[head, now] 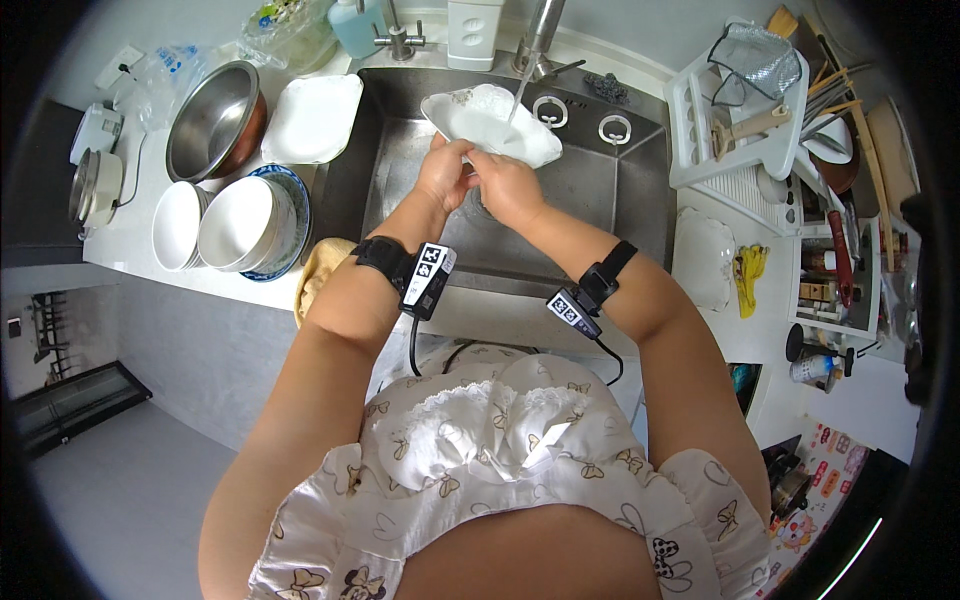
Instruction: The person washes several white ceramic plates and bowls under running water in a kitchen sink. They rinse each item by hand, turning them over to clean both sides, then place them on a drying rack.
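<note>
A white dish (480, 120) with a scalloped rim and a faint pattern is held tilted over the stainless steel sink (570, 232). My left hand (448, 174) grips its near left edge. Close beside it, my right hand (510, 187) holds the near edge too, and the fingers of both hands almost meet. Water from the faucet (540, 41) runs down into the dish. The undersides of the dish and the fingertips beneath it are hidden.
Left of the sink stand a square white plate (313, 118), a metal basin (214, 124) and stacked white bowls (240, 225). A yellow cloth (322, 274) hangs at the counter edge. To the right are a white utensil rack (739, 105), another white dish (703, 259) and a yellow item (750, 279).
</note>
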`<state>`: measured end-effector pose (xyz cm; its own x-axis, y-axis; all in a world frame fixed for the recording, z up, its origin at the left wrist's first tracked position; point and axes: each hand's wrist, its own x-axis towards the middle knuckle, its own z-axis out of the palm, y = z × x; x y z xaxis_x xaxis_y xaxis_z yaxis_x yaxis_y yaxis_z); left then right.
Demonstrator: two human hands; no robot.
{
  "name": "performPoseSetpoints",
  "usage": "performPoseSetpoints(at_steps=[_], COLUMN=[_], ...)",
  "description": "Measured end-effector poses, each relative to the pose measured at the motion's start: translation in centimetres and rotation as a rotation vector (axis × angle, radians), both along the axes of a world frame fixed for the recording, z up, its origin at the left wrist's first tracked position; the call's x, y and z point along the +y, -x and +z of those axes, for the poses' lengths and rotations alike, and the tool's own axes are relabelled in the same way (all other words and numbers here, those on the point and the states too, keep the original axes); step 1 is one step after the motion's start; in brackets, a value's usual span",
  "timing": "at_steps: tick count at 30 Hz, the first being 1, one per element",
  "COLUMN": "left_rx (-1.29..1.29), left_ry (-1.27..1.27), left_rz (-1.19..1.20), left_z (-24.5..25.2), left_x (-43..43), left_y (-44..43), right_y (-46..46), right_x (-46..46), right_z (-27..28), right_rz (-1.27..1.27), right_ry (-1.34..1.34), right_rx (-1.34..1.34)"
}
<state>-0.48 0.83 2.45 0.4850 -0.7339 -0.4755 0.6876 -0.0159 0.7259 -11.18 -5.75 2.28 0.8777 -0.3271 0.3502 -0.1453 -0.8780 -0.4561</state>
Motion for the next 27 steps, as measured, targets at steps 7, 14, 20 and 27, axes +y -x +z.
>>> performPoseSetpoints(at_steps=[7, 14, 20, 27], left_rx=[-0.198, -0.255, -0.139, -0.071], left_ry=[-0.089, -0.084, -0.058, -0.106], left_rz=[0.084, 0.022, -0.003, -0.188], left_z=[0.1, 1.4, 0.6, 1.1], left_x=[0.9, 1.0, 0.6, 2.0], left_y=[-1.5, -2.8, -3.3, -5.7], right_y=[2.6, 3.9, 3.2, 5.8], right_x=[-1.5, -6.6, -5.0, -6.5], right_z=[-1.9, -1.5, -2.1, -0.4], right_rz=[0.213, 0.009, 0.016, 0.178], right_ry=[0.103, 0.304, 0.201, 0.319], right_rx=[0.063, 0.209, 0.135, 0.146])
